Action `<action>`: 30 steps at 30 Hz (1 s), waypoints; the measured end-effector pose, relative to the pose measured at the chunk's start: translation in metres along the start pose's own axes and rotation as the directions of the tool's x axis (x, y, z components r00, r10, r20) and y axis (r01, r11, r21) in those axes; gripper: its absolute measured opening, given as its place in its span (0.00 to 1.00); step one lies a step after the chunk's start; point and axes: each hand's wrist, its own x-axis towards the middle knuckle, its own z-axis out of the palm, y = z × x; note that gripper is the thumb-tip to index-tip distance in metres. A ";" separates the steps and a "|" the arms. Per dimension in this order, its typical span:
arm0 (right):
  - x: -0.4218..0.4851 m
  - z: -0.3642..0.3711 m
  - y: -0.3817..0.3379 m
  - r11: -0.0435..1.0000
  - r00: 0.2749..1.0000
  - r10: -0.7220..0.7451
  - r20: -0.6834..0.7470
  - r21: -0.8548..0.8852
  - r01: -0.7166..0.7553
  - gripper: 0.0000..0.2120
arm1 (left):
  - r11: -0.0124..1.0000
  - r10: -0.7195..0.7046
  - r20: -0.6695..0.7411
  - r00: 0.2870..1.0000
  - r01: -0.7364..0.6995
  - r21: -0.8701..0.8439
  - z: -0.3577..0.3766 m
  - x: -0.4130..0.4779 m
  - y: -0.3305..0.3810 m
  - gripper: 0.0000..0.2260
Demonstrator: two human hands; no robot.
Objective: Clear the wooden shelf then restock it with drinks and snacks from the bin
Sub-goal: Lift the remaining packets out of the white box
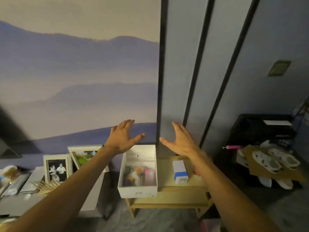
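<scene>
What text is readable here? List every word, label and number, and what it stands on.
None can be read.
On the small white-and-blue cardboard box: blurred print.
On the colourful packets in the white open bin: blurred.
On the white label on the black crate: blurred.

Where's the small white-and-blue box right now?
In the head view, the white-and-blue box stands on the wooden shelf, just right of the open white bin, below the right hand.

— Where am I looking from?
— I've one view only: the head camera, wide-angle, set above and behind the fingers, facing forward and down. Beyond them stands the wall; below them, near, the wooden shelf.
</scene>
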 end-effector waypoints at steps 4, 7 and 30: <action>0.027 0.058 -0.024 0.999 0.997 -0.002 0.082 -0.032 0.005 0.52 | 0.996 -0.087 0.089 0.992 0.086 0.017 0.021 0.000 -0.053 0.47; 0.041 0.102 -0.022 0.998 0.984 0.020 0.176 -0.058 -0.010 0.51 | 0.997 -0.071 0.180 0.981 0.063 0.053 0.051 0.004 -0.084 0.44; 0.113 0.370 0.091 0.618 0.795 -0.228 0.562 -0.547 0.564 0.25 | 0.983 -0.083 0.612 0.786 -0.037 0.181 0.344 0.039 -0.191 0.50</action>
